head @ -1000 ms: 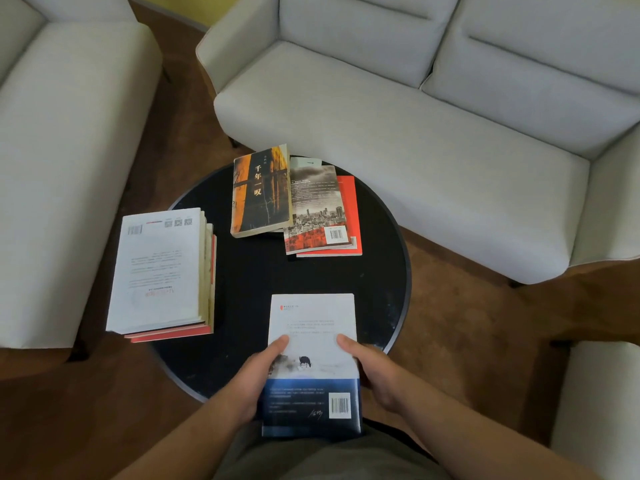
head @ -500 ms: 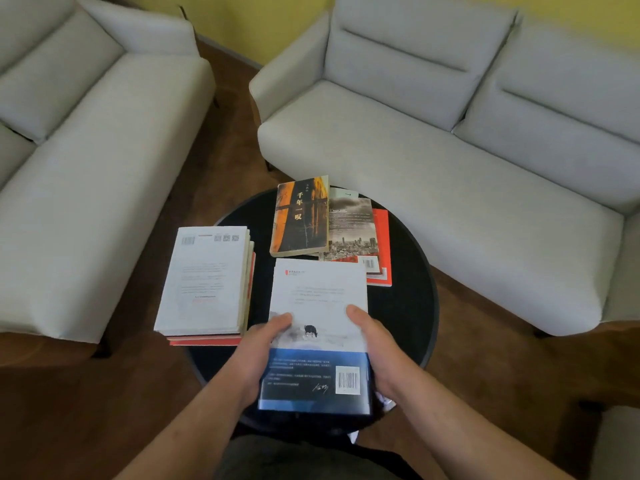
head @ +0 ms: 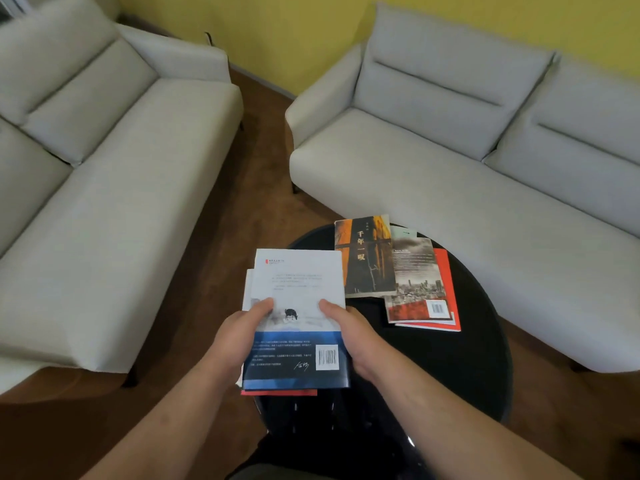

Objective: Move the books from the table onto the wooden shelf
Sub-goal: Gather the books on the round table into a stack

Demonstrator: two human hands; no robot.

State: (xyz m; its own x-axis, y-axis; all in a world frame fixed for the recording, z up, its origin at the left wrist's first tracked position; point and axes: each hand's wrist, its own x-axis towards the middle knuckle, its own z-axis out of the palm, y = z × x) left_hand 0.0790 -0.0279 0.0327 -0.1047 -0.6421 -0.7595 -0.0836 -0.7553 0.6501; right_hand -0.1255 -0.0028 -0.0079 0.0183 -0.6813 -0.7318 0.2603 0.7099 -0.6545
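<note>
I hold a white and blue book [head: 298, 282], back cover up, with my left hand [head: 242, 327] on its left edge and my right hand [head: 349, 330] on its right edge. It lies over the stack of books [head: 247, 289] at the left of the round black table [head: 460, 362], hiding most of that stack; a red edge shows below. An orange and brown book [head: 363, 258] lies at the table's far side, overlapping a grey book [head: 415, 271] on a red one [head: 450, 289]. No wooden shelf is in view.
A pale grey sofa [head: 104, 188] stands to the left and another [head: 467, 161] behind the table. Brown floor [head: 256, 174] runs between them towards a yellow wall [head: 294, 32].
Both hands have carried the white and blue book up and to the left, from the table's near edge onto the left stack. The camera has tilted up and turned left.
</note>
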